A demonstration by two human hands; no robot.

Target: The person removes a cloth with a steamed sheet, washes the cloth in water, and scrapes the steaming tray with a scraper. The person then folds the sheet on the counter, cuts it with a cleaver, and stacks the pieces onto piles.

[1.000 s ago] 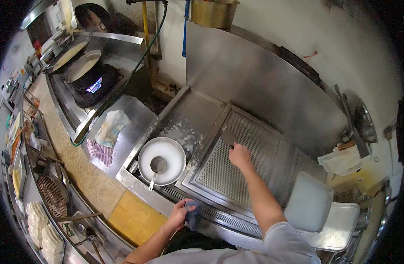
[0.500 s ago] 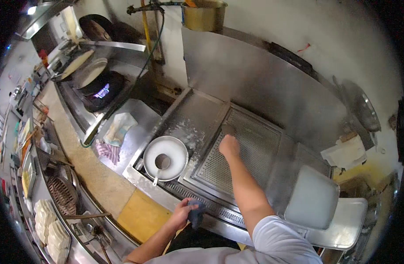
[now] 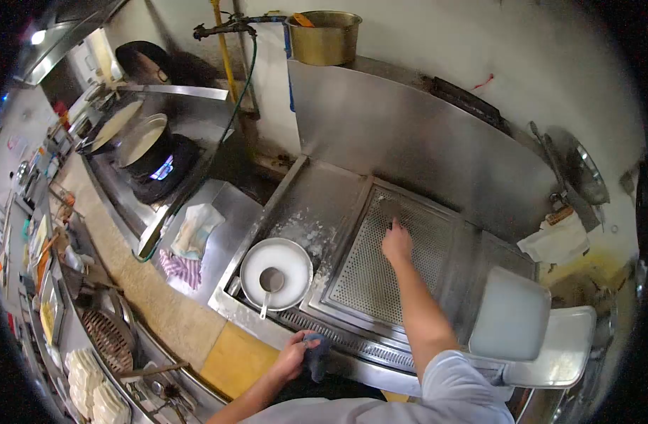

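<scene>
A flat scraper [image 3: 389, 208] rests against the perforated metal plate [image 3: 370, 279], near its far end. My right hand [image 3: 397, 242] is closed round the scraper's handle, with the index finger pointing along it. Low in the view, my left hand [image 3: 294, 355] grips a dark blue cloth [image 3: 315, 357] by the front edge of the counter. To the left of the plate stands a round pan [image 3: 293, 266] of white liquid, with a ladle [image 3: 271, 280] in it. White residue [image 3: 302, 232] lies on the metal surface behind the pan.
Two large pots [image 3: 144, 140] sit at the lit burner on the left. A pale towel [image 3: 197, 230] and a striped cloth [image 3: 180, 268] lie on a side ledge. White trays [image 3: 511, 314] are at the right. A brass-coloured pot [image 3: 325, 39] stands above the metal backsplash [image 3: 408, 138].
The view has shifted. My right hand has moved with the scraper over the perforated plate, nearer and then farther along it. My left hand still holds the blue cloth.
</scene>
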